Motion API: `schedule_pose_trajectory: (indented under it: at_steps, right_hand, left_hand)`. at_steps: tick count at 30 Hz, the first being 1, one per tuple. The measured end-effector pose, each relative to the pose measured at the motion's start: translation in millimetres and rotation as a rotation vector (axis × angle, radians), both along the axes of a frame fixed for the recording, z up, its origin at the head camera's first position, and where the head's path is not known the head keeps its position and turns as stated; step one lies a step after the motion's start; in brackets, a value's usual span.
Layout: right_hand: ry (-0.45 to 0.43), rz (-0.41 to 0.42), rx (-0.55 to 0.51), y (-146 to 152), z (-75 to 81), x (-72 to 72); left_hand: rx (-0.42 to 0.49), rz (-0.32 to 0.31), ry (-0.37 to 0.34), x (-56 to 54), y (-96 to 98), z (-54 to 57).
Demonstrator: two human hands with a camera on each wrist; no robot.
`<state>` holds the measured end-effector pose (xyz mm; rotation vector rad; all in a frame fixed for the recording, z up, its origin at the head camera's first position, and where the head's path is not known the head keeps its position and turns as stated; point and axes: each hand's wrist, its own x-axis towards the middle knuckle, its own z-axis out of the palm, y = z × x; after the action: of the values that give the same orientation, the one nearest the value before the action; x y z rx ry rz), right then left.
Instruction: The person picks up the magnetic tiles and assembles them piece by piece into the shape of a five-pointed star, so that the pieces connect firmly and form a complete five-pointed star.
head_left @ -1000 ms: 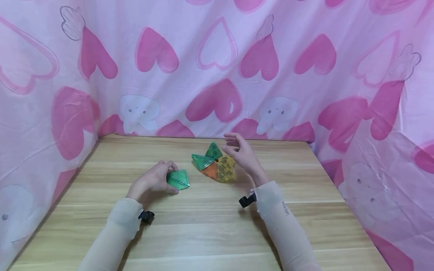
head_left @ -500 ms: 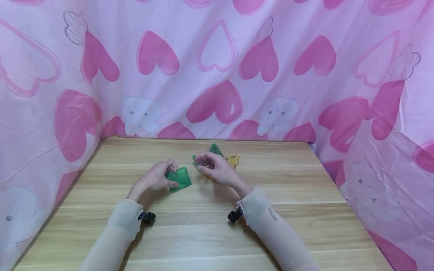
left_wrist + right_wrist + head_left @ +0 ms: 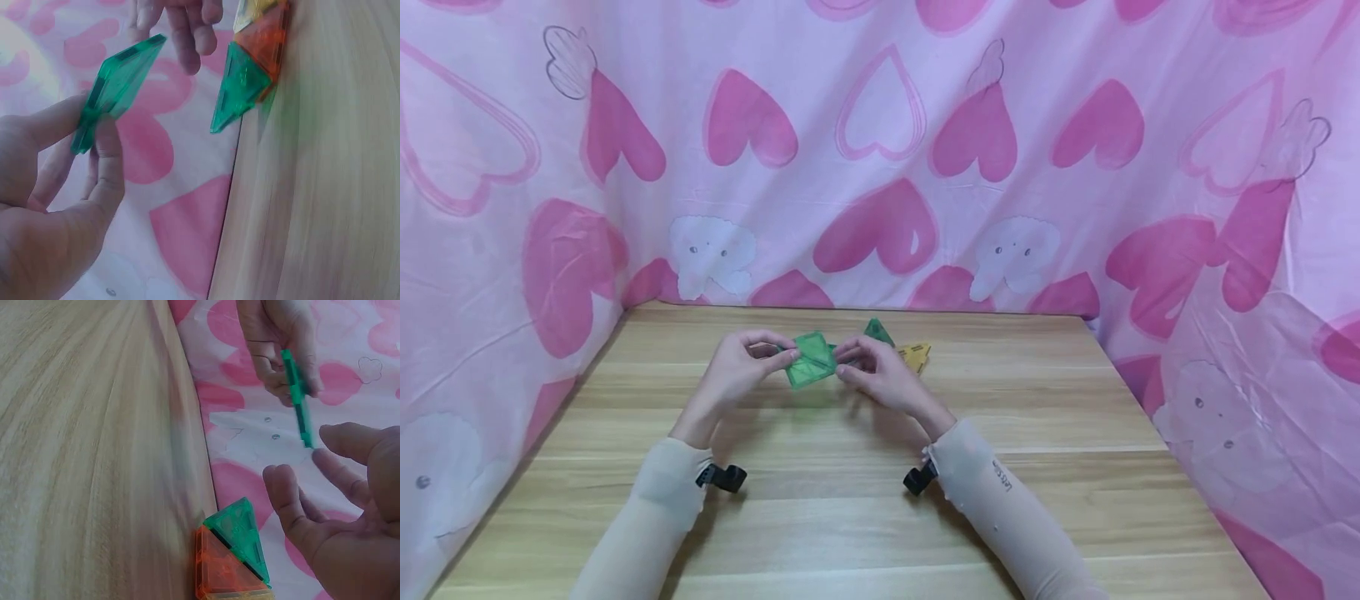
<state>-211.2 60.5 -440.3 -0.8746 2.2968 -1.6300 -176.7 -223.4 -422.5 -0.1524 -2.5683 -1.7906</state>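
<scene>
Thumb and fingers of my left hand (image 3: 735,365) pinch a pair of green see-through magnetic tiles (image 3: 811,360), two triangles joined into a square, lifted above the table. My right hand (image 3: 883,372) hovers just right of them with loosely bent fingers and holds nothing. In the right wrist view its fingertips come very near the tiles' lower end; whether they touch I cannot tell. Under and behind that hand lies a ring of tiles: a green triangle (image 3: 241,87), an orange triangle (image 3: 267,42), a yellow piece (image 3: 916,357) and a far green triangle (image 3: 877,331). The hand covers much of it.
A wooden table (image 3: 820,508) spreads under both arms. Pink curtain (image 3: 880,167) with hearts and elephants rises along the back and both sides. A black strap mount (image 3: 722,477) sits on the left wrist, another mount (image 3: 921,477) on the right.
My right hand has moved left from beside the yellow tiles to the ring's front. My left hand has raised the green tiles off the table, up and right toward it.
</scene>
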Motion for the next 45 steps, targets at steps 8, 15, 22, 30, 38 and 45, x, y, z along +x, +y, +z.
schedule_pose_trajectory:
  at_steps: [8,15,22,30,38,45]
  right_hand:
    - [-0.050,-0.035,-0.124,2.1,3.2,-1.5]
    - [-0.082,-0.074,-0.105,7.1,3.5,-3.0]
    - [-0.135,-0.111,-0.129,13.3,2.2,-7.7]
    - [-0.134,-0.115,-0.137,15.0,2.3,-8.7]
    - [-0.130,-0.124,-0.102,29.8,6.5,-19.0]
    - [0.024,-0.377,-0.068,79.3,9.6,-42.2]
  left_hand:
    - [0.100,-0.063,0.052,0.1,13.8,-2.1]
    - [0.155,-0.098,0.006,-0.6,17.2,-7.7]
    - [0.098,-0.054,0.044,-1.5,21.4,-12.9]
    - [0.255,-0.026,-0.022,-1.9,26.2,-12.9]
    - [0.287,0.001,-0.058,-1.5,30.4,-19.3]
    - [0.323,0.007,-0.131,1.1,41.6,-30.0]
